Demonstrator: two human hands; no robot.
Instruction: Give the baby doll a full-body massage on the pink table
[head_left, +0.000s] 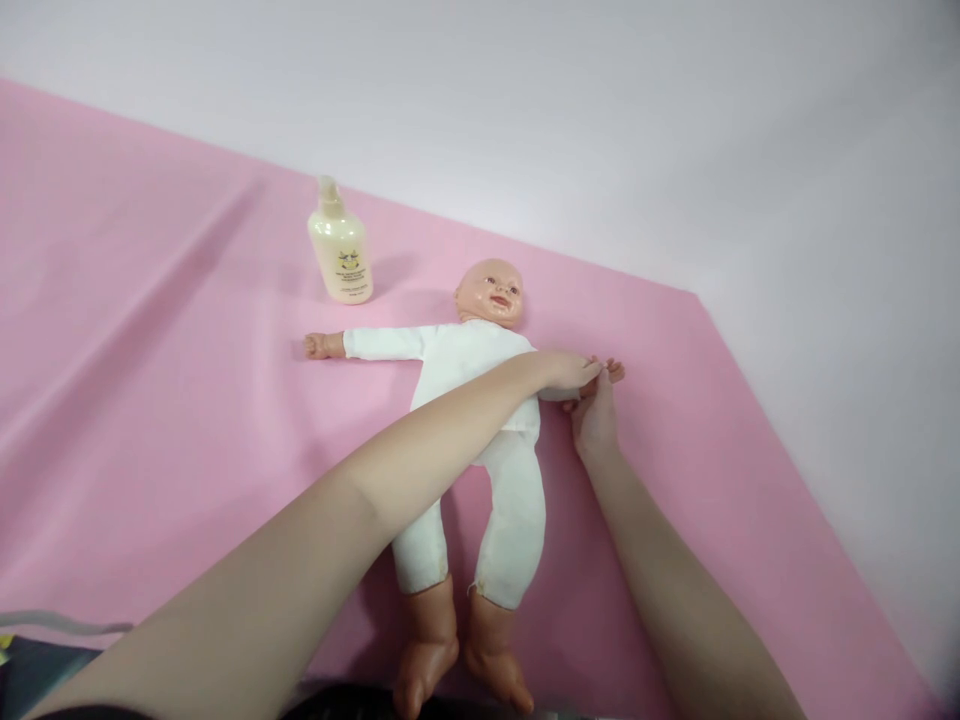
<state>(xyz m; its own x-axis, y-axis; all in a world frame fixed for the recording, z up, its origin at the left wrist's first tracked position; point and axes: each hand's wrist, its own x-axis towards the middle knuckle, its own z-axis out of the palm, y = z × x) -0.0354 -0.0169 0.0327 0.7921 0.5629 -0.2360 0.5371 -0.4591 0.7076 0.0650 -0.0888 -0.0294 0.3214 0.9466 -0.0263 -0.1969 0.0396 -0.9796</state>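
Observation:
A baby doll (472, 350) with a white cloth body lies on its back on the pink cloth, head away from me and feet toward me. Reaching across its belly, my left hand (571, 370) closes around the doll's arm on the right side, near the wrist. My right hand (598, 420) grips that same arm from the near side, thumb up against the doll's hand (615, 370). Both sets of fingers are partly hidden behind the arm and each other. The doll's other arm (382, 344) stretches out to the left.
A cream-coloured pump bottle (341, 250) stands beyond the doll's left-hand arm. The pink cloth (150, 400) has folds at the left, and its edge slants across the back and right. Behind is a white surface (600, 120). A dark object (45, 675) lies at the lower left corner.

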